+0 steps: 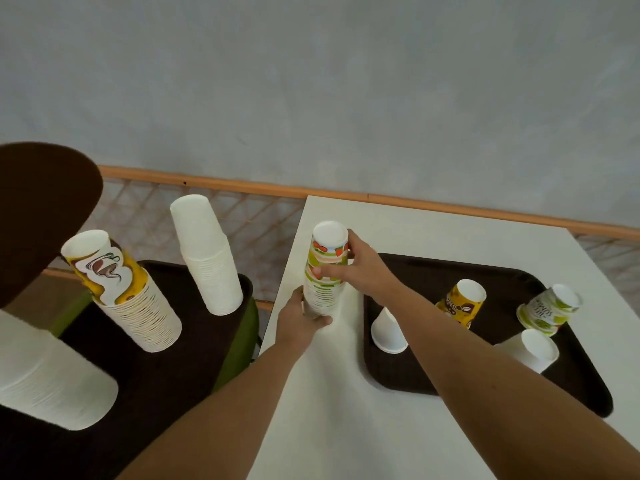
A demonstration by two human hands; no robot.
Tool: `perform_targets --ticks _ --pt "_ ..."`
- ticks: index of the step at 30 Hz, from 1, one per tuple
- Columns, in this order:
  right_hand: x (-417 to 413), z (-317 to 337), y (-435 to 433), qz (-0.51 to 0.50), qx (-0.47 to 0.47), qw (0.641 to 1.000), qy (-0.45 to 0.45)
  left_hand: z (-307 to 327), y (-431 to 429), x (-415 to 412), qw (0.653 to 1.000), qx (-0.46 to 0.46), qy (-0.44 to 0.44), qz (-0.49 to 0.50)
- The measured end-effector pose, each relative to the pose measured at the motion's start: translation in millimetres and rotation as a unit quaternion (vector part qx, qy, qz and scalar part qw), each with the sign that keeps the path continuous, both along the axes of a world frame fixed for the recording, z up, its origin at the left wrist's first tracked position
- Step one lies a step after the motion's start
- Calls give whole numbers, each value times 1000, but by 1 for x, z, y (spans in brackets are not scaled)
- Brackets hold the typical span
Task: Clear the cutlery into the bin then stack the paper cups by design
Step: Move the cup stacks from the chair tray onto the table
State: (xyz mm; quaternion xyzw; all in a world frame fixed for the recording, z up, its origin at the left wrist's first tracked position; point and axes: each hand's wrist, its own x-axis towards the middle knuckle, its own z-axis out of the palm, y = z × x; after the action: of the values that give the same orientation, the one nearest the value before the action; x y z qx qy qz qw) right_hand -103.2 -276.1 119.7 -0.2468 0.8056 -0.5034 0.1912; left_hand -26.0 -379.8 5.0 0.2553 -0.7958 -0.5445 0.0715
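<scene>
A tall stack of upside-down fruit-print paper cups (325,268) stands on the white table (346,393) near its left edge. My left hand (299,320) grips the base of this stack. My right hand (353,265) grips the top cup of it. On the dark tray (398,379) to the right lie a plain white cup (388,330), a yellow printed cup (462,303), a green-and-white printed cup (550,308) and another white cup (530,349). No cutlery or bin is in view.
A second dark tray (166,375) on the left carries a yellow coffee-print stack (121,289), a white stack (207,254) and another white stack (45,375) at the near left. A brown rounded object (38,209) sits far left. A wooden rail (242,187) runs behind.
</scene>
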Motion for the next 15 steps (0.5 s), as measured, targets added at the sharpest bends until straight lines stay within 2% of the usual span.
perform_targets --ticks 8,15 --pt "-30 -1 -10 -65 10 998 6 0 -10 -38 999 -25 -8 -25" --pt "-49 -3 -13 -82 20 996 11 -4 -11 -60 999 -21 -17 -30"
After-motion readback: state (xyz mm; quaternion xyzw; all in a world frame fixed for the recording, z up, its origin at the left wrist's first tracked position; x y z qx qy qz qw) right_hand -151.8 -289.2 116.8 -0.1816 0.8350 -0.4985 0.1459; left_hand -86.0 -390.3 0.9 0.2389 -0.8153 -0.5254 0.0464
